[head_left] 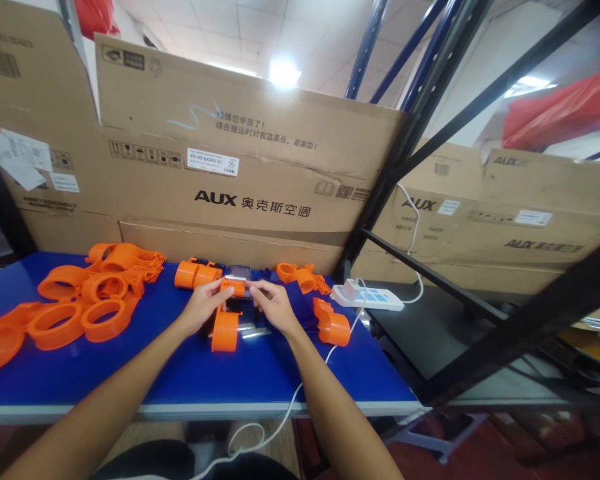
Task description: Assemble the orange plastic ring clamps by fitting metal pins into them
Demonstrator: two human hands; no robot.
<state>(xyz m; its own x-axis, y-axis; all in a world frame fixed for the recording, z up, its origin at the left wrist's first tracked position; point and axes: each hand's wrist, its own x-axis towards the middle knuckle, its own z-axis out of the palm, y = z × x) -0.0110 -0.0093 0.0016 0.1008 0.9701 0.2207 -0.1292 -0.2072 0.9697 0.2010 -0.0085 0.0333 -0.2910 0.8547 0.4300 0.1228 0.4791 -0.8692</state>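
Observation:
Between my hands is an orange plastic tape dispenser [234,287], with a pale strip along its upper edge. The fingers of my left hand [204,305] are closed on its left side. My right hand [275,307] pinches at its right end, thumb and forefinger together. Just below sits an orange ring part [225,332]; whether it is joined to the held piece I cannot tell. Silvery strips [255,332] lie beside that ring on the blue tabletop [180,373]. Behind my fingers a dark phone-like device [241,272] is partly hidden.
Several orange dispensers [105,320] are heaped at the left. More orange pieces [195,273] lie behind my left hand, with others [333,325] at the right near dark blue cloth [300,307]. A white power strip [367,297] trails a cable. Cardboard [260,167] stands behind.

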